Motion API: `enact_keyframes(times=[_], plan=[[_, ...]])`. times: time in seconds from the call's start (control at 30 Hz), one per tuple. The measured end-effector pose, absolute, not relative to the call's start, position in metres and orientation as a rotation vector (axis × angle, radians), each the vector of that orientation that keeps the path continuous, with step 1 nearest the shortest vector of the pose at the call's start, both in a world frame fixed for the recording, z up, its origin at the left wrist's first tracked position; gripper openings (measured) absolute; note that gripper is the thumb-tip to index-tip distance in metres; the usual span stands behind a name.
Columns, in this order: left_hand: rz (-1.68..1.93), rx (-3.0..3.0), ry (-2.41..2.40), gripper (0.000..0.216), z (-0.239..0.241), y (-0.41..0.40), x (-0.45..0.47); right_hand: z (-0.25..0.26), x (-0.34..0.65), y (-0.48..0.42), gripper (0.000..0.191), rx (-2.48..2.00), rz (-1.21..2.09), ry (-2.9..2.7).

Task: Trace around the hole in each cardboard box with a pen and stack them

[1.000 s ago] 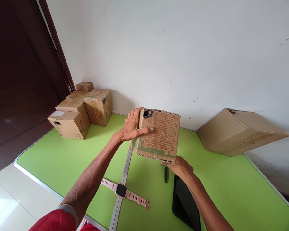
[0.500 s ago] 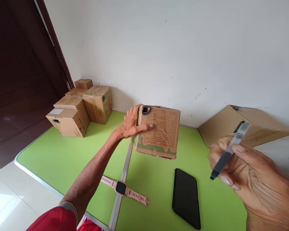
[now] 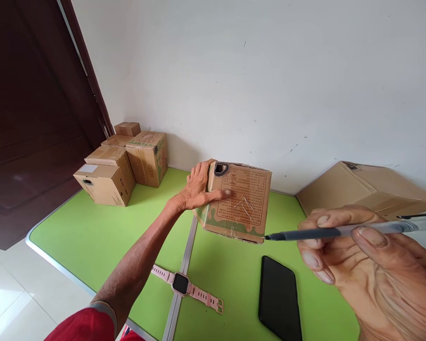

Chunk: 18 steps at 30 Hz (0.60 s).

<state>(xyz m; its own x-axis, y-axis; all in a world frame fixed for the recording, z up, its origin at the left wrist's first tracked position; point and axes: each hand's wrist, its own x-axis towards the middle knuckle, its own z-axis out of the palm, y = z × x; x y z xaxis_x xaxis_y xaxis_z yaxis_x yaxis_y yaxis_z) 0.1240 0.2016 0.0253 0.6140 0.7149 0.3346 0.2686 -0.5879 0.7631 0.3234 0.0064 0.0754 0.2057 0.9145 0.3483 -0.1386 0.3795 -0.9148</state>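
Note:
A small cardboard box (image 3: 239, 201) with printed text and a green band stands on the green table (image 3: 92, 232), tilted toward me. My left hand (image 3: 195, 189) grips its left edge, thumb across the printed face. My right hand (image 3: 369, 265) is raised close to the camera and pinches a grey pen (image 3: 341, 231) held level, its dark tip pointing left near the box's lower right corner.
A pink smartwatch (image 3: 182, 284) lies across the table's centre seam. A black phone (image 3: 279, 298) lies face up nearby. Several cardboard boxes (image 3: 122, 161) are stacked at the far left corner; a larger box (image 3: 365, 187) leans by the wall at right. A dark door (image 3: 31, 109) stands left.
My right hand left the box's lower edge, picked the pen up off the table and raised it toward the camera, then turned it level with the tip pointing left. My left hand kept its hold.

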Motion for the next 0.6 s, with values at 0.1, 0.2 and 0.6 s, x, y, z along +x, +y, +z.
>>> enact_keyframes(times=[0.1,0.2,0.6], plan=[[0.844,2.162,0.759,0.076,0.026,0.201,0.125,0.074,0.319,0.011,0.020,-0.835,0.899,-1.128],[0.838,2.171,0.758,0.077,0.026,0.200,0.125,0.071,0.314,0.027,0.021,-0.741,0.903,-1.114],[0.826,2.178,0.781,0.079,0.029,0.197,0.129,0.026,0.294,0.115,0.018,-0.812,0.432,-1.079]])
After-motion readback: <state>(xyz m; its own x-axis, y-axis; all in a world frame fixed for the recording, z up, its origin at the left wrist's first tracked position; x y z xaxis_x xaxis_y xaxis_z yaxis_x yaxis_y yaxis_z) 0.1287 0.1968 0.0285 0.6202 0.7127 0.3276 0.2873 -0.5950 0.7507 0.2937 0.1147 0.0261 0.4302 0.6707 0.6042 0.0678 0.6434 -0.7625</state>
